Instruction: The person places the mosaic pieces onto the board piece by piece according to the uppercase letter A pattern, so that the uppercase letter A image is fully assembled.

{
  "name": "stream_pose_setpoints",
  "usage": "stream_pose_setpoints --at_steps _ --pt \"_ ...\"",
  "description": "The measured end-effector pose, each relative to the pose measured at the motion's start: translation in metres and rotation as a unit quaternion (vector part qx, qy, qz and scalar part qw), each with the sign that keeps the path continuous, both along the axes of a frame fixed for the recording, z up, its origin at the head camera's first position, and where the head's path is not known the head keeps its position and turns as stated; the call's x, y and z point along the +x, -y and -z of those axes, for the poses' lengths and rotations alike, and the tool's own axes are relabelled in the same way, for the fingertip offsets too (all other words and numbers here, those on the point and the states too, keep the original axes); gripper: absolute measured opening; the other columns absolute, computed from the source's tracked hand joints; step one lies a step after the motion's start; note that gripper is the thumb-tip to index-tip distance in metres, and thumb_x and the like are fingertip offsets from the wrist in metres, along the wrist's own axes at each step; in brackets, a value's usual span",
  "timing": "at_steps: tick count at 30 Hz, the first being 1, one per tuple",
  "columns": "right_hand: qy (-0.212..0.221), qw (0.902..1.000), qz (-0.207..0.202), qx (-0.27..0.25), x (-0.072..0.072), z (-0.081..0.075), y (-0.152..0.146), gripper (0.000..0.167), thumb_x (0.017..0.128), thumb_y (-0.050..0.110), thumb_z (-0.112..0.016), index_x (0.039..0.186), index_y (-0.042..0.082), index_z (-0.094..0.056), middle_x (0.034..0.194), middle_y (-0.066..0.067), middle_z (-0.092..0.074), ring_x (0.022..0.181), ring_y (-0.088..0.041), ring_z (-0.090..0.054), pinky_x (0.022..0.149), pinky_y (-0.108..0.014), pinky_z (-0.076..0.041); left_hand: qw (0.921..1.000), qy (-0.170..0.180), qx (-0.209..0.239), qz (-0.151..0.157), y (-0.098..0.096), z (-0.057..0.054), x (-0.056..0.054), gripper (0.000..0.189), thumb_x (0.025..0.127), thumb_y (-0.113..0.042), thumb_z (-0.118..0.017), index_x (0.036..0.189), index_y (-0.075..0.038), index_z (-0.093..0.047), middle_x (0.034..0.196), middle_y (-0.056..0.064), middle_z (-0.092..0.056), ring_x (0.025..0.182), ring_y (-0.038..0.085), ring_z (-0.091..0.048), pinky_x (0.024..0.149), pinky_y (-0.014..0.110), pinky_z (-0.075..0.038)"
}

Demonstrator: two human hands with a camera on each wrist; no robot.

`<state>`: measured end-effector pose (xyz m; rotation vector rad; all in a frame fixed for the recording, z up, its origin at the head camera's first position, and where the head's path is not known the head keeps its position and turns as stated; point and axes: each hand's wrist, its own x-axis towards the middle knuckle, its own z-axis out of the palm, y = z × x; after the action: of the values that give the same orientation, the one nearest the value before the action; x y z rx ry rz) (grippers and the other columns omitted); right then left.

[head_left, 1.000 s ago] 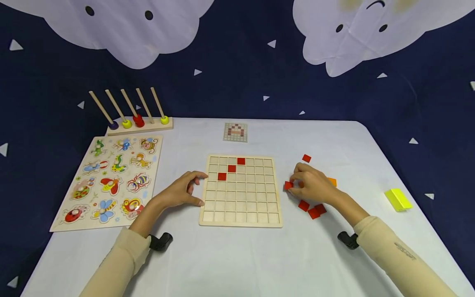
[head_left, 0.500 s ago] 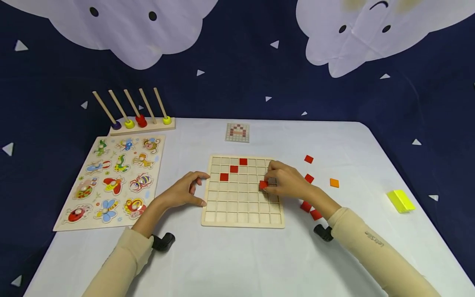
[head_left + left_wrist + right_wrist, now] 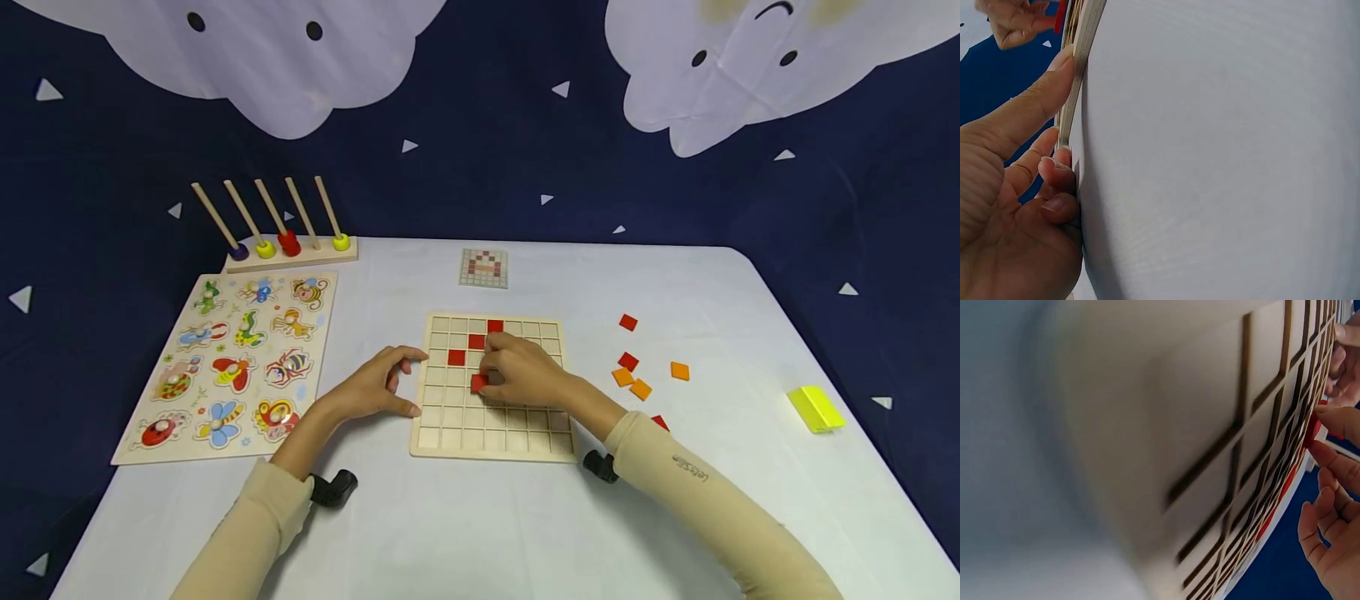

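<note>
A square wooden grid board (image 3: 491, 446) lies mid-table with three red tiles in it, stepping diagonally from this red tile (image 3: 456, 357) up to the top row. My left hand (image 3: 375, 385) rests against its left edge; in the left wrist view the thumb (image 3: 1047, 94) touches the rim, other fingers loosely bent below. Over the board, my right hand (image 3: 525, 372) pinches another red tile (image 3: 478, 383) between thumb and finger, near the left-middle cells. That pinched tile (image 3: 1312, 430) also shows in the right wrist view, close to the grid; whether it touches is unclear.
Loose red tiles (image 3: 628, 322) and several orange tiles (image 3: 679, 371) lie right of the board. Farther right sits a yellow block (image 3: 816, 409). A small pattern card (image 3: 483, 268) is behind the board. An insect peg puzzle (image 3: 247, 375) and peg stacker (image 3: 292, 259) stand left.
My right hand has carried a red tile leftward from the loose pile to over the board, uncovering orange tiles on the table. The left hand stays at the board's edge.
</note>
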<state>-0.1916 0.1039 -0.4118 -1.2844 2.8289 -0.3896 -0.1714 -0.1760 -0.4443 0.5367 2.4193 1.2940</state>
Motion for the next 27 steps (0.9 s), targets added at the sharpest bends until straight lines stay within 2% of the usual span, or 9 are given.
stream_pose_setpoints --at_steps 5,10,17,23,27 --pt "-0.015 0.9999 -0.002 -0.005 -0.003 0.004 0.015 0.018 0.083 0.028 -0.079 0.088 0.011 -0.076 0.089 0.001 -0.055 0.076 -0.011 -0.049 0.066 -0.025 -0.046 1.0 -0.001 0.003 0.005 -0.002 0.0 -0.001 0.081 0.07 -0.01 -0.089 0.14 -0.005 -0.049 0.108 0.012 -0.045 0.078 0.019 -0.04 0.068 0.026 -0.037" --pt "-0.004 0.9998 0.014 -0.01 -0.004 0.005 0.022 0.017 0.085 0.025 -0.079 0.089 0.01 -0.075 0.091 -0.001 -0.056 0.081 -0.013 -0.052 0.068 -0.026 -0.048 1.0 0.005 0.005 0.006 -0.005 -0.001 -0.001 0.08 0.071 -0.011 -0.089 0.14 -0.005 -0.049 0.108 0.012 -0.044 0.078 0.019 -0.04 0.068 0.026 -0.037" --pt "0.042 0.9979 0.043 -0.024 -0.007 0.006 0.028 0.016 0.086 0.025 -0.079 0.088 0.011 -0.072 0.088 -0.001 -0.054 0.079 -0.013 -0.047 0.064 -0.024 -0.043 1.0 0.006 0.002 0.001 -0.005 -0.003 -0.001 0.08 0.07 -0.011 -0.09 0.139 -0.006 -0.05 0.108 0.012 -0.044 0.078 0.019 -0.039 0.068 0.026 -0.036" --pt "0.078 0.9947 0.061 -0.029 -0.009 0.007 0.033 0.018 0.084 0.028 -0.079 0.085 0.013 -0.07 0.084 0.001 -0.05 0.076 -0.013 -0.044 0.062 -0.024 -0.039 0.9999 -0.013 0.005 0.004 -0.002 -0.001 -0.001 0.078 0.07 -0.01 -0.089 0.138 -0.003 -0.05 0.107 0.013 -0.045 0.076 0.017 -0.04 0.067 0.025 -0.036" --pt "0.099 0.9924 0.069 -0.027 -0.006 0.008 0.033 0.022 0.086 0.032 -0.078 0.095 0.012 -0.073 0.089 0.0 -0.052 0.079 -0.013 -0.047 0.066 -0.027 -0.043 0.9999 -0.012 0.004 0.002 -0.001 0.002 0.0 0.078 0.07 -0.009 -0.09 0.137 -0.002 -0.05 0.107 0.013 -0.045 0.076 0.017 -0.039 0.066 0.024 -0.036"
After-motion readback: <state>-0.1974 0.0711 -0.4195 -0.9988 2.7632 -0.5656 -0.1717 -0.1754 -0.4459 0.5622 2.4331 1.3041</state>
